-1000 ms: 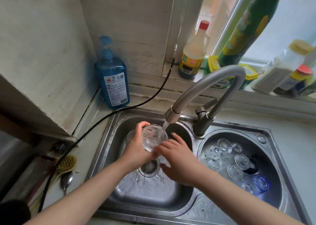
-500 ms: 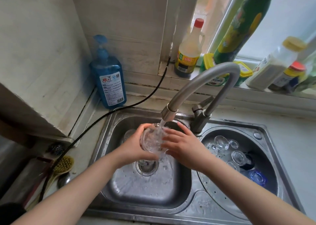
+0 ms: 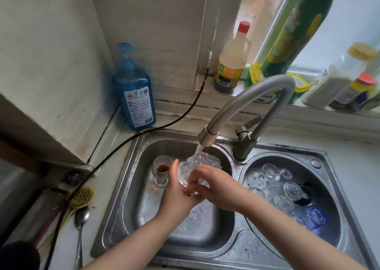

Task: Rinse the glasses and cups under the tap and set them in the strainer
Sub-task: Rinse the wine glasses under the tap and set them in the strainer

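A clear glass (image 3: 188, 170) is under the running tap (image 3: 207, 137), over the left sink basin (image 3: 131, 187). My left hand (image 3: 176, 195) cups it from below and the left. My right hand (image 3: 213, 185) grips it from the right, fingers across its lower part. Water splashes over the glass. A second small glass (image 3: 162, 170) with brown liquid in it stands upright in the left basin, just left of my left hand. The round strainer basin (image 3: 327, 189) on the right holds several upturned clear glasses (image 3: 271, 172) and a blue cup (image 3: 315, 217).
A blue soap dispenser (image 3: 134, 95) stands at the back left corner. A black cable (image 3: 115, 152) runs along the counter. A brush (image 3: 81, 197) and a spoon (image 3: 81, 220) lie left of the sink. Bottles (image 3: 232, 60) line the windowsill behind the tap.
Both hands have turned the glass under the stream and shifted it slightly lower. The small glass with brown liquid has come into sight beside my left hand.
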The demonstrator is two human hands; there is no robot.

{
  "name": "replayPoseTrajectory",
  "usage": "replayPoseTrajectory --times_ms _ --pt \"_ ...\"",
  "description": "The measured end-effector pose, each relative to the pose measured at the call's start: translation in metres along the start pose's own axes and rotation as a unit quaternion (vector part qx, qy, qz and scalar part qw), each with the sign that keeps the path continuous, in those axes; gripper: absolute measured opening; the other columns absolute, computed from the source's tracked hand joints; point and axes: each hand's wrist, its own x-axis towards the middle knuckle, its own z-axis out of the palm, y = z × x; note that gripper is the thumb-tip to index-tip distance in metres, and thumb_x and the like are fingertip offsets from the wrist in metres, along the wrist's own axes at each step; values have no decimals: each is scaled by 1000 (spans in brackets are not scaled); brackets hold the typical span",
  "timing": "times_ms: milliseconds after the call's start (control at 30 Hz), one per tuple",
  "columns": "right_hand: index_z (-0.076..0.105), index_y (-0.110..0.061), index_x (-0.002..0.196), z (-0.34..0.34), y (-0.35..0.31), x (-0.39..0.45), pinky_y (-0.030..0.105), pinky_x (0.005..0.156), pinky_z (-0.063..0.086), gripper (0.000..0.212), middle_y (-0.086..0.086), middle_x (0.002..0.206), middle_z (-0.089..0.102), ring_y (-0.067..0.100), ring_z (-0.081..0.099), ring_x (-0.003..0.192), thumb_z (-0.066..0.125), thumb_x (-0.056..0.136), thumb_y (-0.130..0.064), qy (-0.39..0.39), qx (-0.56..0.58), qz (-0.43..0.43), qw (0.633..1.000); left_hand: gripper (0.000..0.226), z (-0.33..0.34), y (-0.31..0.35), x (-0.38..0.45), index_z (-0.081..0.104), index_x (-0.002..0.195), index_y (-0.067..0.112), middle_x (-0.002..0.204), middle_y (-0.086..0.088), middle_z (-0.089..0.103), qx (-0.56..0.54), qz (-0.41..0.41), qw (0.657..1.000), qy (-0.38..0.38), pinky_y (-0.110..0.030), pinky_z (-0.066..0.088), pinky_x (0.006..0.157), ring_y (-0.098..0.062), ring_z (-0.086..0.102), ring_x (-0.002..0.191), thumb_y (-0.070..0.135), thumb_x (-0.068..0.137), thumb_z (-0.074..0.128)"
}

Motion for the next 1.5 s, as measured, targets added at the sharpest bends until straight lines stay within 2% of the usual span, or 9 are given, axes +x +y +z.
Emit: replayPoseTrajectory --times_ms 233,367,467,600,700,967,1067,1333,1500 --pt "63 -22 119 -8 1 -1 30 103 41 37 -8 120 64 3 55 113 68 86 -39 -58 69 39 995 81 -13 -2 11 32 130 31 112 1 61 -5 22 999 -47 -16 50 69 -8 63 93 12 70 82" --pt "53 -24 135 -11 28 -1 45 119 9 66 -9 142 50 8 32 140 78 75 -32 -101 -220 -54 969 85 -29 4 14 36 127 36 114 14 61 0 50 997 -59 -22 53 86 1 64 98 21 61 89" --pt "66 -18 118 -7 39 -1 52 111 30 56 -4 127 63 21 47 132 74 64 -6 14 -294 -110 949 87 -35 8 14 36 126 36 116 11 60 -12 71 996 -56 -28 54 89 0 64 98 21 60 90" --pt "63 -21 112 2 21 -1 25 88 48 40 -6 110 64 4 60 102 46 77 -11 168 100 45 980 87 -33 10 13 34 125 39 114 16 57 -2 101 993 -54 -28 54 89 1 63 99 16 62 89" --pt "52 -24 119 15 10 12 10 77 42 36 -10 107 49 -7 53 92 63 85 -25 240 128 152 950 92 -28 11 13 31 129 35 117 17 55 4 112 992 -54 -25 54 89 5 61 100 12 62 89" --pt "66 -12 97 10 11 33 9 54 34 15 -10 69 59 -1 52 62 53 96 -19 112 90 228 963 69 -33 8 11 28 134 40 122 16 57 63 110 986 -105 -27 49 94 3 59 108 59 77 62" --pt "67 -6 95 8 6 32 24 62 37 17 4 78 65 17 57 71 51 95 -12 95 48 213 971 37 -36 8 16 44 124 31 100 9 67 132 118 983 -52 -40 54 81 -7 65 89 45 90 39" --pt "65 -16 115 13 4 31 26 69 37 25 8 103 66 26 61 94 51 95 -9 58 -121 137 981 19 -24 35 36 44 118 17 113 -2 63 539 174 824 -15 -32 36 66 -27 64 100 17 101 34" --pt "56 -10 89 13 2 26 34 66 40 11 10 85 61 28 55 79 46 93 -7 159 -11 184 970 32 -25 26 37 56 90 8 87 -17 66 310 115 942 56 -39 47 64 -37 63 80 31 101 37"
